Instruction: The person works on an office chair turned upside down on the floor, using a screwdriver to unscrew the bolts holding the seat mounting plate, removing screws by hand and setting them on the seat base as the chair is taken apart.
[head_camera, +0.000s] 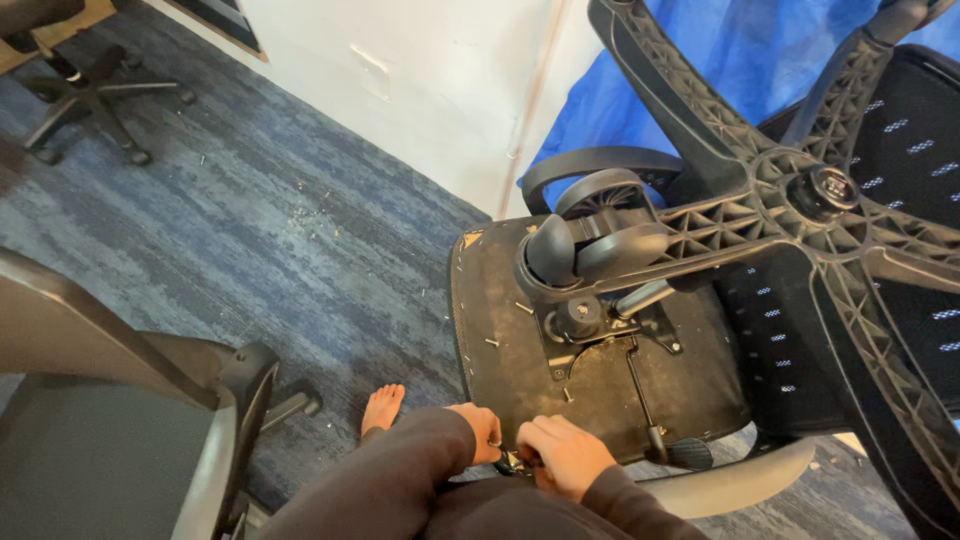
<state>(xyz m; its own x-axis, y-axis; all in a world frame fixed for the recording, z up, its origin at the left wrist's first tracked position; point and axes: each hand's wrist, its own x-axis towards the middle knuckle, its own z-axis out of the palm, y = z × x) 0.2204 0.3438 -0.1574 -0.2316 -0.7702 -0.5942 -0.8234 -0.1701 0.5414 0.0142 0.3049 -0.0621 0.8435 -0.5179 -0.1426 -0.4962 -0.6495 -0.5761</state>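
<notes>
An office chair lies overturned, its seat underside (520, 350) facing up with the metal tilt mechanism (600, 330) and a black lever (645, 400). The black star base (800, 210) with a caster wheel (590, 245) rests across it. My left hand (482, 430) and my right hand (560, 455) are together at the seat's near edge, fingers curled around a small dark part (512, 462) between them; what it is stays unclear. Dark sleeves cover both arms. A few loose screws (524, 308) lie on the underside.
Another chair's dark seat and armrest (120, 420) fill the lower left. A third chair base (90, 100) stands at the top left. A bare foot (382, 408) rests on blue carpet with scattered debris (300, 215). A white wall and blue cloth (740, 50) are behind.
</notes>
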